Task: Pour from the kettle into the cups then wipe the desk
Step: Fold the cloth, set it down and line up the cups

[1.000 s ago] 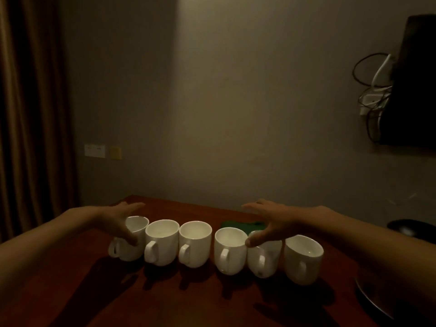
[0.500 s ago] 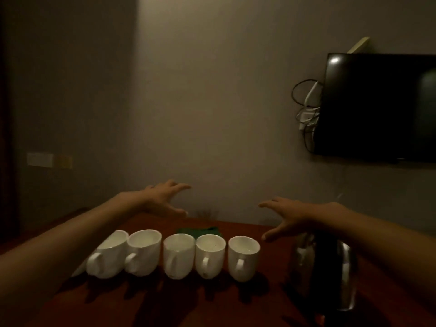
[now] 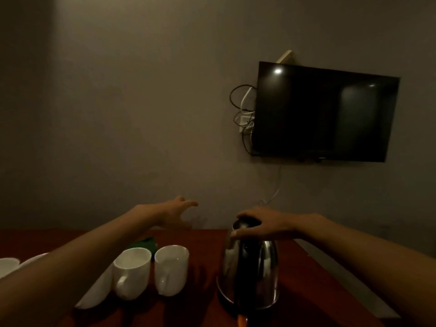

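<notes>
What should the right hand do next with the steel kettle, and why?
Probably curl the right hand round the black handle of the steel kettle and lift: the hand only rests on top, the kettle stands upright on the reddish wooden desk beside the white cups.

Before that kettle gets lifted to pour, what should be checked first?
1. Right hand on kettle: ok, it lies over the top.
2. Firm grip: cannot tell, the picture is dim.
3. Cups upright: ok for the two nearest the kettle; the arm hides the others.
4. Left hand clear of the kettle: ok, open in the air.
5. Green cloth ready: ok, behind the cups on the desk.
6. Water in kettle: cannot tell.
</notes>
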`<state>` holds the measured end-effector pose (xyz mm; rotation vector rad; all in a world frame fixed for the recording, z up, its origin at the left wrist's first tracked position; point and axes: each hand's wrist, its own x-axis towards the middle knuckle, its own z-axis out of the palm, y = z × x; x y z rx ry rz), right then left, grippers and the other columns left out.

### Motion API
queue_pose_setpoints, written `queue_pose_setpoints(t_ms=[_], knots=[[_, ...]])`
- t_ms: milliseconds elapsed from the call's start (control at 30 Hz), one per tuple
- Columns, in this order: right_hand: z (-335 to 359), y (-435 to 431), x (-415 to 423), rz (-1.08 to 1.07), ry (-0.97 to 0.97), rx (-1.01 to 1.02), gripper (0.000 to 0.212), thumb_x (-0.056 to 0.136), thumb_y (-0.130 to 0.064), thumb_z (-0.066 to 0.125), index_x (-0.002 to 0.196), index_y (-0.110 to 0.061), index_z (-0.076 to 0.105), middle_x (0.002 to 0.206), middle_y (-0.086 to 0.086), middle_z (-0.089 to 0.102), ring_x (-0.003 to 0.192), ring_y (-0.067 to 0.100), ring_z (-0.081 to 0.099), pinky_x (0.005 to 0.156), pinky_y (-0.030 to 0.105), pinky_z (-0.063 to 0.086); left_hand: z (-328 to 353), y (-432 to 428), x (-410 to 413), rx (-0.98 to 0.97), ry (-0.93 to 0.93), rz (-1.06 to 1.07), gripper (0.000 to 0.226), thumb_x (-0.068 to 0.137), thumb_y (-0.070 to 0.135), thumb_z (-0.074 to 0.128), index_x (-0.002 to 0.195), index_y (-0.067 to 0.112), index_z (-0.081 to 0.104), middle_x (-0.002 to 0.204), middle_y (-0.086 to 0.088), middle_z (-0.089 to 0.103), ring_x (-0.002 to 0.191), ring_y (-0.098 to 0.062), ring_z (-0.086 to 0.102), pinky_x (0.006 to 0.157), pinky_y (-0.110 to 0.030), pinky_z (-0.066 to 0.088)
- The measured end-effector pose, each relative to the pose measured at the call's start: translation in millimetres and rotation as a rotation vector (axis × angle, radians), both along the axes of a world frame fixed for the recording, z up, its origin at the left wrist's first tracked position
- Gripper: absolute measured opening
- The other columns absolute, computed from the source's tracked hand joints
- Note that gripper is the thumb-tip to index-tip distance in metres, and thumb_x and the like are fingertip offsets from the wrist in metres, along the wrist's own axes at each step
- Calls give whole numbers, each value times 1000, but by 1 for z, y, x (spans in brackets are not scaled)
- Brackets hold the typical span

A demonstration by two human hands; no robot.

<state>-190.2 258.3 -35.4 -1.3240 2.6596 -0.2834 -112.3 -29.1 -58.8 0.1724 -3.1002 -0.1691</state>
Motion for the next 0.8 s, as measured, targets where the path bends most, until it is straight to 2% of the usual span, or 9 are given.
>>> queue_pose_setpoints(t_ms=[67,167,267,367,500,600,700,733,800], knots=[[-2,4,-2,12,-67,-8,106,70,-86,56,155,-31,26,158,-5,28,142,20,34,117,42,33,-7,10,-10,-3,-21,-28,79,96,37,66,158,24,20,156,-12,27,140,-31,37,113,-37,36],[1,10,-6,45,-153,30,120,59,-89,61,157,-36,16,163,-10,17,147,20,26,119,46,30,-12,24,-23,-22,-63,-69,82,95,38,67,159,28,17,159,-9,25,143,-30,36,115,-40,36],[8,13,-12,84,-214,88,107,75,-68,69,158,-37,8,165,-11,8,150,22,17,120,46,26,-10,34,-26,-84,-92,-105,85,95,34,68,160,25,15,163,-9,23,146,-29,31,116,-40,32],[8,13,-19,118,-162,189,118,74,-46,84,157,-41,1,164,-14,3,151,24,12,121,49,25,-11,41,-26,-70,-100,-119,86,94,36,69,160,28,15,163,-8,23,146,-29,32,116,-42,34],[-5,12,-27,170,-6,175,125,72,-16,89,157,-37,0,158,-3,11,147,26,22,114,42,38,-21,54,-11,36,-97,-202,94,84,44,79,158,31,21,157,4,36,140,-18,41,110,-31,37],[-12,12,-39,238,33,80,120,70,-13,89,157,-33,9,154,-2,22,141,19,28,111,29,37,-26,77,11,201,-113,-269,86,79,45,83,149,35,34,144,14,49,128,-7,51,105,-27,45],[-14,7,-50,285,61,46,117,72,-11,88,158,-30,11,154,-3,22,135,9,26,100,10,32,-32,93,19,186,-49,-215,81,82,35,82,148,20,38,140,-1,56,124,-18,57,105,-40,49],[-16,3,-54,295,61,34,117,71,-11,88,158,-30,11,154,-3,21,135,8,25,99,8,32,-35,96,18,173,-19,-192,80,84,31,81,149,16,36,141,-5,56,125,-23,57,105,-43,48],[-19,-4,-60,296,43,6,119,70,-12,90,157,-34,11,154,-5,21,139,12,25,106,18,34,-42,97,14,156,38,-136,83,87,31,77,152,13,28,141,-9,54,124,-27,56,105,-46,47]])
